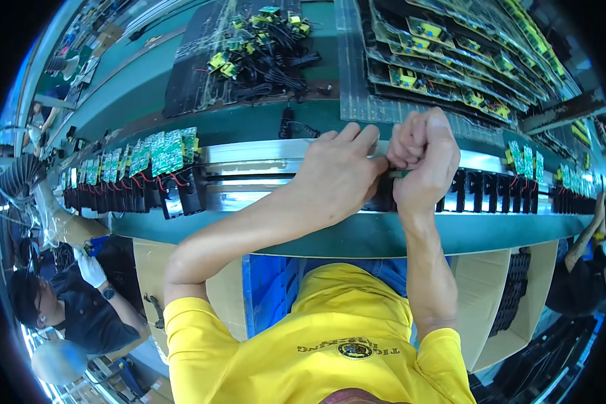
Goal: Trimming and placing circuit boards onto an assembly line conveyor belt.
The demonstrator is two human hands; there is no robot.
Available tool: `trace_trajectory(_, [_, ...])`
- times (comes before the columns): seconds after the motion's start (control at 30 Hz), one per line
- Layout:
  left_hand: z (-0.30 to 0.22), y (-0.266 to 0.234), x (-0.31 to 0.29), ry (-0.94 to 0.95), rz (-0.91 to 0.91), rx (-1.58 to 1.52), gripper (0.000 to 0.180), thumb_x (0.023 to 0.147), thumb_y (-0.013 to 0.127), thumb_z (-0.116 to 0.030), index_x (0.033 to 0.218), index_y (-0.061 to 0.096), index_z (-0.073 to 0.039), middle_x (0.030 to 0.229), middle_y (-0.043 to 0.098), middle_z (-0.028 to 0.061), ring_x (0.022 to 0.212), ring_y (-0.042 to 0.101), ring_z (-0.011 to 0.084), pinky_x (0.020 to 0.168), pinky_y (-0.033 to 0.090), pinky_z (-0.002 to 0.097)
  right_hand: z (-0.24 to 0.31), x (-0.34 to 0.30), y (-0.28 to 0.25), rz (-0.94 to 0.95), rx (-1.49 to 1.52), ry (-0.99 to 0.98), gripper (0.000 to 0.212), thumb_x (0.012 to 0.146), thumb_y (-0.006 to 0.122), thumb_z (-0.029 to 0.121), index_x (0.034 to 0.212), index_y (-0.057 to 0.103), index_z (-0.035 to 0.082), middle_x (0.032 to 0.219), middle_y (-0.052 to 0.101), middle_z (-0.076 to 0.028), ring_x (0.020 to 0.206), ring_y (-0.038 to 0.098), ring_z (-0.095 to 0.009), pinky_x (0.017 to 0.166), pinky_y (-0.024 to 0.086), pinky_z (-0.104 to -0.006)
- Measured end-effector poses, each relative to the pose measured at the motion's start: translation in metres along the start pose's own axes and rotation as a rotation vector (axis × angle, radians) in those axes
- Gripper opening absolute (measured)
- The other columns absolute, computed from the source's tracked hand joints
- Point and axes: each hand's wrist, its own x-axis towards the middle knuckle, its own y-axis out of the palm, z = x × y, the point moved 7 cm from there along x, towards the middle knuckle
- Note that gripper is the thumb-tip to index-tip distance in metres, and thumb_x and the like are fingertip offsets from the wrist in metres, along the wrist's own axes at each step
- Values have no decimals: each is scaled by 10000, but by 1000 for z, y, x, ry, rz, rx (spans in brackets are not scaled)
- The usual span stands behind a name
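The left hand (342, 174) curls beside a black casing (384, 195) at the counter's (343, 237) near side; I cannot tell whether its grip clamps it. Right of that, the right hand (425, 156) folds inward, its grip hidden too.

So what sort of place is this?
Probably an electronics assembly workshop: green circuit boards with red wires stand above black housings along a metal rail, and a gloved co-worker is at left.
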Motion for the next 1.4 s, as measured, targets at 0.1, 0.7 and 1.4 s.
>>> trace_trajectory(0.1, [20,-20,-2,-20,144,-97,110,931,787,-212,975,811,-115,1099,687,62,961,664,285,813,545,394,21,3,6,-191,174,-29,236,1155,462,275,1052,598,111,829,468,-9,707,371,-127,607,300,-291])
trace_trajectory(0.7, [509,-208,-106,-636,-53,488,354,918,896,-219,1217,821,-45,1198,822,143,1214,743,356,1091,571,449,99,-84,-33,56,-275,-140,353,1095,621,437,1115,596,86,919,556,-41,783,437,-147,699,369,-296])
trace_trajectory(1.4, [466,-32,100,-1023,20,27,551,1020,705,-515,1203,845,-14,1174,835,179,1016,778,287,945,618,415,103,-112,-91,-43,-646,-163,136,930,689,115,1046,680,45,881,671,-47,722,472,-146,641,398,-284])
